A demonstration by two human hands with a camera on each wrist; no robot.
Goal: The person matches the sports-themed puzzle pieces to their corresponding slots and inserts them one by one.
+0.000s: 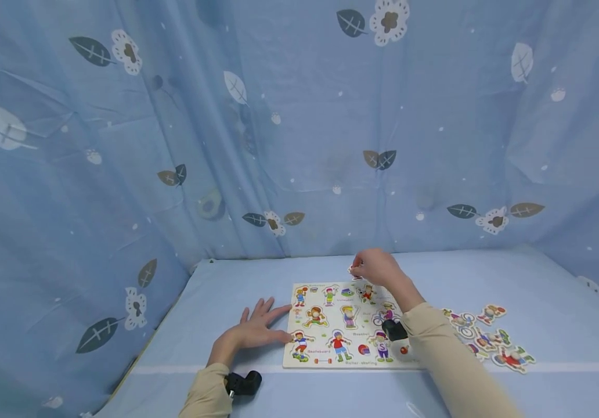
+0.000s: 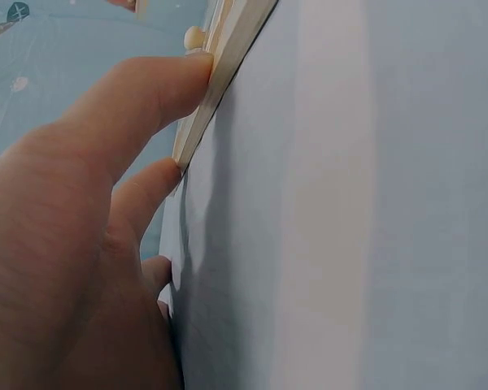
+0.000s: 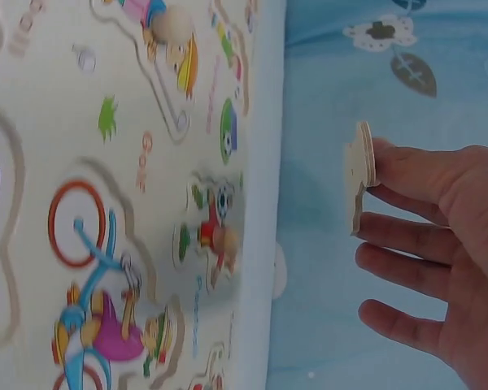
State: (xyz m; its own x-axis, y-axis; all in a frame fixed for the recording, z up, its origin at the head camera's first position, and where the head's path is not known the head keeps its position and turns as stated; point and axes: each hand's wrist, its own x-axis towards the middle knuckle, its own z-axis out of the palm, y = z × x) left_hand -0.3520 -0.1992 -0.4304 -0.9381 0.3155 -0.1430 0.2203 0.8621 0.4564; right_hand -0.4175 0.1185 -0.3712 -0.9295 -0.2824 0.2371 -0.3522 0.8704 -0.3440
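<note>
A wooden picture puzzle board (image 1: 323, 349), with cartoon sports figures, lies flat on the table. My left hand (image 1: 253, 332) is at its left side, fingers spread. The left wrist view shows the thumb and a fingertip touching the board's edge (image 2: 220, 81). Beyond the board's far edge, my right hand (image 1: 380, 271) is raised. It pinches a small flat wooden puzzle piece (image 3: 358, 175) between thumb and fingers, with the other fingers apart. The piece's plain side and edge face the right wrist camera; its picture shows only in part in the head view.
Several loose puzzle pieces (image 1: 512, 359) lie heaped to the right of the board, partly behind the right forearm (image 1: 451, 360). A blue patterned curtain (image 1: 320, 116) hangs behind the table (image 1: 257, 389). Round knobs (image 3: 172, 26) stick up from the figures in the board.
</note>
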